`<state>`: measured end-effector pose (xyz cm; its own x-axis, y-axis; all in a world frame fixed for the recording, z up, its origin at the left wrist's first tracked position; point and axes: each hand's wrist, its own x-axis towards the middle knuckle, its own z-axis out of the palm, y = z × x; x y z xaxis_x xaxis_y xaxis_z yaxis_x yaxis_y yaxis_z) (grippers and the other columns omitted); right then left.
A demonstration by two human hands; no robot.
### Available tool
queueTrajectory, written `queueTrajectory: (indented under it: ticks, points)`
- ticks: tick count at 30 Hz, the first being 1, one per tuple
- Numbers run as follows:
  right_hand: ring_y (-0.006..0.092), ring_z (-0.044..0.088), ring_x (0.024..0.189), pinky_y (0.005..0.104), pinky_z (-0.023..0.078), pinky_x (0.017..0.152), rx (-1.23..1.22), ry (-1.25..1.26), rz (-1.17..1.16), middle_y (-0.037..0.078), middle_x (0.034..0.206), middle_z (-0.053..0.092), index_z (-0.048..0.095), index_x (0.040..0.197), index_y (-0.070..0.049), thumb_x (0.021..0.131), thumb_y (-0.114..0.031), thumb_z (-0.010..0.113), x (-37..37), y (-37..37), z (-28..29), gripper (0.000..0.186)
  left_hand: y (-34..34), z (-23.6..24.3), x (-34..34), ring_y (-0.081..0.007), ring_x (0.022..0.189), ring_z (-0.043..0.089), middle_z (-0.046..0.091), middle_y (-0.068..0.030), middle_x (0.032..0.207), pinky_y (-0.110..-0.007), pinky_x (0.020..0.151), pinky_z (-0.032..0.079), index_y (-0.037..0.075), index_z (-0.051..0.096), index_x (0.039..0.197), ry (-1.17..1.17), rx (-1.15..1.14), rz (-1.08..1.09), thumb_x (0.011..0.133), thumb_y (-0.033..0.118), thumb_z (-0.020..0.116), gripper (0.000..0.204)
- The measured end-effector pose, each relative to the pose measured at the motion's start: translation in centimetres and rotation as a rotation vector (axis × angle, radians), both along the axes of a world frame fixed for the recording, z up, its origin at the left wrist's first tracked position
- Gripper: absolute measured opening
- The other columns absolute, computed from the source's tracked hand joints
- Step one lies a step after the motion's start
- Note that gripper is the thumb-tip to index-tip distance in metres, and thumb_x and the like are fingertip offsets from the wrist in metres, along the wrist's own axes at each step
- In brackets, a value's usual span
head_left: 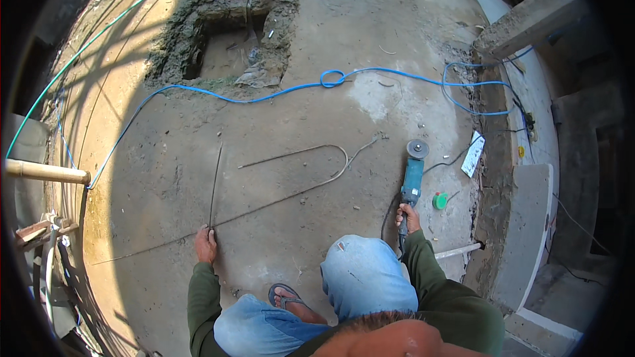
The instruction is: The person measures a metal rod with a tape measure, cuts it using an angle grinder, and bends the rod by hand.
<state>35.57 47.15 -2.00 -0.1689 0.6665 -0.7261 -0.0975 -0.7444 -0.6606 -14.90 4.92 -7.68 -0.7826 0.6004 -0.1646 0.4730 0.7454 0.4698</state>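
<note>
My right hand [409,217] is wrapped round the rear handle of a teal angle grinder [413,177]. Its round cutting disc [417,149] points away from me, above or on the ground; I cannot tell if it touches. At the left, my left hand [206,244] is closed on the near end of a short thin steel rod [216,185]. That rod crosses a longer steel rod [278,200] right by my fingers. The longer rod lies on the ground and bends back in a hook at its far right end.
A blue hose [278,94] with a small loop runs across the ground. Beyond it is a square pit [225,53]. Near the grinder lie a green round object [440,200], a white strip [473,154] and a black cable [442,164]. A bamboo pole [49,171] juts in at left.
</note>
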Motion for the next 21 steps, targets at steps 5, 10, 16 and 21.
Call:
queueTrajectory:
  ticks: [5,10,16,21]
  points:
    - [0.0111,0.051,0.051,0.0267,0.045,0.045,-0.040,0.232,-0.037,0.002,0.068,0.052,0.053,0.103,-0.010,0.084,-0.024,0.062,-0.7,3.5,-2.5,0.025,-0.6,0.7,1.1,-0.0378,0.114,0.053,0.058,-0.0209,0.120,-0.041,0.099,0.041,-0.004,0.062,0.109,-0.055,-0.014,0.023,0.092,0.019,0.054,0.029]
    - [0.0144,0.052,0.049,0.0284,0.045,0.045,-0.010,0.206,0.011,0.003,0.068,0.056,0.055,0.103,-0.010,0.083,-0.028,0.061,-1.1,6.6,-4.8,0.027,-0.3,0.5,1.1,-0.0377,0.113,0.054,0.059,-0.0210,0.119,-0.042,0.098,0.042,-0.004,0.061,0.111,-0.031,0.035,0.083,0.093,0.020,0.053,0.031]
    - [0.0203,0.059,0.049,0.0331,0.047,0.043,0.153,-0.418,0.200,0.011,0.067,0.059,0.057,0.094,-0.006,0.084,-0.038,0.060,-1.9,5.8,-4.2,0.033,0.4,2.9,3.4,-0.0392,0.102,0.058,0.061,-0.0234,0.109,-0.043,0.088,0.046,-0.003,0.062,0.109,0.004,0.017,0.108,0.094,0.019,0.053,0.028]
    - [0.0299,0.063,0.060,0.0415,0.051,0.054,0.477,-0.940,0.248,0.017,0.072,0.062,0.057,0.092,0.002,0.084,-0.042,0.063,3.2,6.8,-10.7,0.046,2.3,4.6,6.4,-0.0416,0.082,0.060,0.063,-0.0231,0.089,-0.043,0.073,0.049,-0.002,0.064,0.102,-0.034,0.160,0.043,0.093,0.014,0.054,0.021]
